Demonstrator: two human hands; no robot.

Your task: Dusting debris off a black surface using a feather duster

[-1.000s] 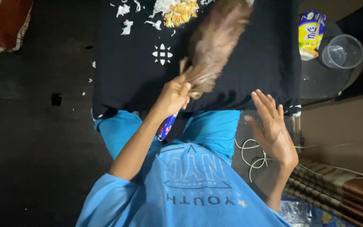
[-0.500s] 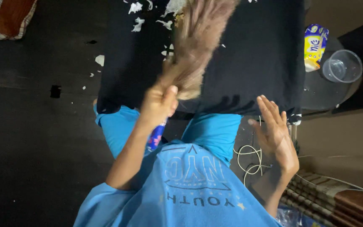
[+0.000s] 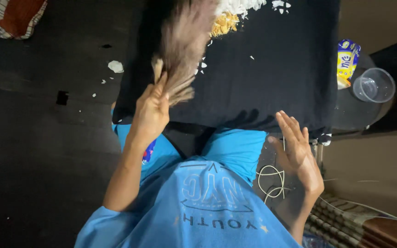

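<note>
A black cloth (image 3: 272, 78) covers the surface in front of the person and takes up most of the upper middle of the view, with dark floor (image 3: 37, 138) to its left. Below it, the person's blue shirt (image 3: 198, 211) and blue shorts (image 3: 235, 147) fill the bottom centre.

A soft brush broom (image 3: 184, 46) lies over the left part of the cloth. Its long axis runs up and slightly to the right: the bristle end fans away from the person, blurred, towards a heap of white and yellowish scraps (image 3: 230, 14) at the cloth's far edge, while the handle end points back at the body. The left hand (image 3: 151, 112) is closed around the broom just below the bristles.

The right hand (image 3: 297, 149) is open, fingers spread and palm up, holding nothing, just off the cloth's near right corner. Beneath it a loop of pale cord (image 3: 272, 181) lies on the floor.

To the right, a clear plastic cup (image 3: 374, 85) sits just beside a yellow and blue carton (image 3: 347, 62). A few small white scraps (image 3: 115, 66) lie on the floor left of the cloth.
</note>
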